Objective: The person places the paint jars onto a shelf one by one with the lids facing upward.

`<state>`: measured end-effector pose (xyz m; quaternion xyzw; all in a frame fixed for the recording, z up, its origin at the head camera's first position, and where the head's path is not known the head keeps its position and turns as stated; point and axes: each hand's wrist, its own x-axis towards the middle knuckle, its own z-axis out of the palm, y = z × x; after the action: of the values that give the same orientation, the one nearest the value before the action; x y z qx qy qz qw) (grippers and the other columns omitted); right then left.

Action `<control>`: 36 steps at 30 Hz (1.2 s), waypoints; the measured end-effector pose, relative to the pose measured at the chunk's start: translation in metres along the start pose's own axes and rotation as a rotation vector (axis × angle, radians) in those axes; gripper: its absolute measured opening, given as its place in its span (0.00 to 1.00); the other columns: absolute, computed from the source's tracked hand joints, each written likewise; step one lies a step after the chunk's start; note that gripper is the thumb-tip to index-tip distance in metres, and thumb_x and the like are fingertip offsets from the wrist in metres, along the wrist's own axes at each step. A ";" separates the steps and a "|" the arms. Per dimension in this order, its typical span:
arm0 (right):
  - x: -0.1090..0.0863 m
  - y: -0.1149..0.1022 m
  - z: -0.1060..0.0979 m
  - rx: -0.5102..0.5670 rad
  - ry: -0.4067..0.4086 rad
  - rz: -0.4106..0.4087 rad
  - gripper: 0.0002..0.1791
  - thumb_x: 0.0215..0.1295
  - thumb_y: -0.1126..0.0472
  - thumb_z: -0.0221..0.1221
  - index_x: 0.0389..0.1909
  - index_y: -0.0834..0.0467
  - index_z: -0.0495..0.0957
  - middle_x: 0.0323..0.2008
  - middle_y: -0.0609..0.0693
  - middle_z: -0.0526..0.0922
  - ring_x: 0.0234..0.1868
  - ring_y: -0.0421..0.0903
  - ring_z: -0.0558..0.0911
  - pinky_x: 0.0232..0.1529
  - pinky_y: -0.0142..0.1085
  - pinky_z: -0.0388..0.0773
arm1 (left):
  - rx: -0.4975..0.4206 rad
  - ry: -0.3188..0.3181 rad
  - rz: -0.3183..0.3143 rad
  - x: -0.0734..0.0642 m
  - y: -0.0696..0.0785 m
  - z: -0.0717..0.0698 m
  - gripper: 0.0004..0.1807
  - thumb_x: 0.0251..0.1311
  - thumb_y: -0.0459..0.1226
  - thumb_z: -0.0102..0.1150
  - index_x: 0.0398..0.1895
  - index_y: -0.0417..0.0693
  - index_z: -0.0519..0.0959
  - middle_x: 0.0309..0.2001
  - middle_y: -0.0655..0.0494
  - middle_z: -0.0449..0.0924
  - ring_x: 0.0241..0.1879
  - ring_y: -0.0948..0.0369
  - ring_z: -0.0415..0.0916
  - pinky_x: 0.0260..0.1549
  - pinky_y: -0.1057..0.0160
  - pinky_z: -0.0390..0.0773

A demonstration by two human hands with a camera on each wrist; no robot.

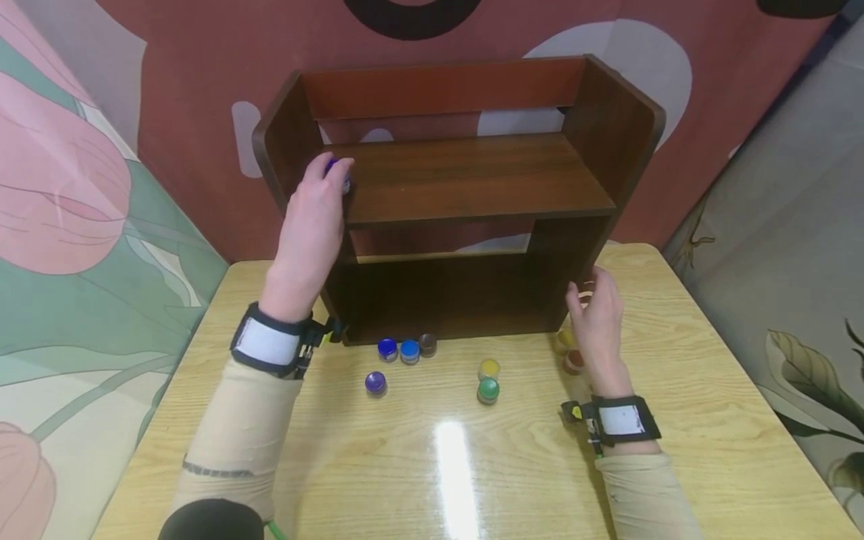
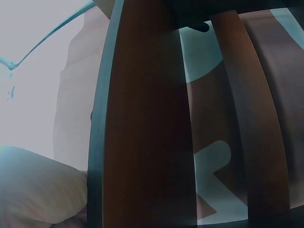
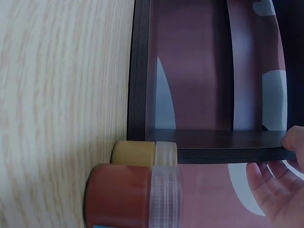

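A small dark wooden shelf unit (image 1: 466, 172) stands on the table. At the left end of its upper board, my left hand (image 1: 307, 225) holds a small paint jar (image 1: 347, 182) with a purple-blue part between thumb and fingers. The left wrist view shows the board but not the jar. My right hand (image 1: 597, 322) grips the unit's right side panel (image 3: 213, 154), thumb on one side and fingertips on the other. Beside that panel stand a yellow jar (image 3: 135, 152) and a red-brown jar (image 3: 123, 194).
In front of the unit stand a dark blue jar (image 1: 387, 349), a blue jar (image 1: 409, 351), a brown jar (image 1: 427, 344) and a purple jar (image 1: 375, 383). Further right, a yellow-lidded jar (image 1: 489, 369) touches a green jar (image 1: 488, 390). Patterned cloth (image 1: 189, 150) hangs behind the table.
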<state>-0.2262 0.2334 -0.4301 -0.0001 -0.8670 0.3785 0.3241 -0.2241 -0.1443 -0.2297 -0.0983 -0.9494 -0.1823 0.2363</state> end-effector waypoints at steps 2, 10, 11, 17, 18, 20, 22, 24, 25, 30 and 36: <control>0.000 0.000 0.000 0.001 0.005 -0.006 0.19 0.70 0.63 0.58 0.57 0.67 0.71 0.47 0.66 0.79 0.45 0.59 0.80 0.42 0.52 0.83 | -0.004 -0.001 -0.007 0.001 0.000 0.000 0.30 0.65 0.24 0.56 0.70 0.40 0.67 0.71 0.36 0.65 0.67 0.42 0.72 0.63 0.47 0.75; 0.000 -0.001 0.002 0.006 0.017 -0.020 0.18 0.70 0.64 0.58 0.56 0.68 0.71 0.46 0.66 0.79 0.45 0.59 0.80 0.41 0.53 0.83 | 0.005 -0.020 -0.038 0.002 0.000 -0.002 0.30 0.64 0.23 0.55 0.71 0.39 0.66 0.72 0.35 0.64 0.66 0.41 0.72 0.64 0.46 0.74; 0.000 -0.002 0.002 0.005 0.016 -0.019 0.18 0.70 0.64 0.58 0.56 0.68 0.71 0.46 0.66 0.79 0.45 0.59 0.80 0.41 0.53 0.83 | 0.005 -0.022 -0.042 0.001 0.000 -0.003 0.31 0.64 0.22 0.55 0.71 0.39 0.66 0.72 0.35 0.64 0.67 0.41 0.72 0.64 0.46 0.73; 0.000 -0.005 0.004 0.016 0.010 -0.016 0.17 0.70 0.64 0.57 0.55 0.68 0.71 0.46 0.65 0.79 0.45 0.59 0.80 0.41 0.53 0.83 | 0.001 -0.031 -0.068 0.001 -0.003 -0.003 0.32 0.64 0.22 0.55 0.72 0.40 0.65 0.73 0.36 0.62 0.68 0.41 0.70 0.65 0.46 0.72; 0.000 -0.005 0.005 0.018 0.009 -0.015 0.17 0.70 0.64 0.57 0.55 0.68 0.71 0.46 0.65 0.79 0.45 0.59 0.80 0.41 0.53 0.83 | 0.001 -0.032 -0.072 0.001 -0.003 -0.003 0.32 0.64 0.22 0.55 0.72 0.40 0.65 0.73 0.36 0.62 0.68 0.41 0.70 0.65 0.46 0.72; 0.000 -0.006 0.005 0.022 0.008 -0.011 0.17 0.70 0.64 0.57 0.55 0.69 0.71 0.47 0.65 0.79 0.45 0.59 0.80 0.41 0.53 0.83 | 0.001 -0.033 -0.076 0.001 -0.003 -0.003 0.32 0.64 0.23 0.55 0.72 0.40 0.65 0.73 0.36 0.62 0.68 0.41 0.70 0.65 0.47 0.72; 0.000 -0.006 0.006 0.021 0.005 -0.006 0.17 0.70 0.64 0.57 0.56 0.68 0.71 0.47 0.65 0.79 0.45 0.59 0.80 0.41 0.53 0.83 | 0.001 -0.033 -0.078 0.001 -0.004 -0.003 0.32 0.64 0.23 0.56 0.72 0.40 0.65 0.73 0.36 0.62 0.68 0.41 0.70 0.65 0.47 0.72; 0.000 -0.006 0.007 0.020 0.003 -0.003 0.18 0.70 0.64 0.57 0.56 0.68 0.71 0.47 0.65 0.79 0.45 0.59 0.80 0.41 0.53 0.83 | -0.001 -0.032 -0.079 0.002 -0.004 -0.004 0.32 0.64 0.23 0.56 0.72 0.40 0.65 0.73 0.36 0.62 0.68 0.42 0.70 0.64 0.46 0.72; 0.001 -0.006 0.007 0.017 0.002 -0.002 0.18 0.70 0.64 0.57 0.56 0.68 0.71 0.48 0.65 0.79 0.45 0.58 0.80 0.41 0.52 0.83 | -0.001 -0.032 -0.080 0.002 -0.005 -0.004 0.32 0.64 0.23 0.56 0.72 0.40 0.65 0.73 0.36 0.63 0.68 0.42 0.70 0.64 0.46 0.72; 0.001 -0.008 0.009 0.016 -0.006 -0.001 0.18 0.70 0.64 0.57 0.56 0.67 0.71 0.48 0.65 0.78 0.46 0.58 0.80 0.42 0.52 0.83 | -0.002 -0.031 -0.083 0.001 -0.006 -0.004 0.31 0.65 0.23 0.55 0.72 0.40 0.65 0.73 0.37 0.62 0.69 0.42 0.70 0.65 0.47 0.72; 0.001 -0.008 0.010 0.027 -0.014 0.000 0.18 0.71 0.63 0.57 0.57 0.67 0.71 0.48 0.65 0.78 0.46 0.58 0.80 0.42 0.51 0.83 | -0.006 -0.031 -0.082 0.002 -0.007 -0.004 0.32 0.64 0.23 0.56 0.72 0.40 0.65 0.74 0.37 0.62 0.69 0.42 0.69 0.65 0.47 0.72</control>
<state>-0.2301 0.2214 -0.4293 0.0070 -0.8641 0.3900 0.3181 -0.2262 -0.1521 -0.2280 -0.0629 -0.9556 -0.1932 0.2133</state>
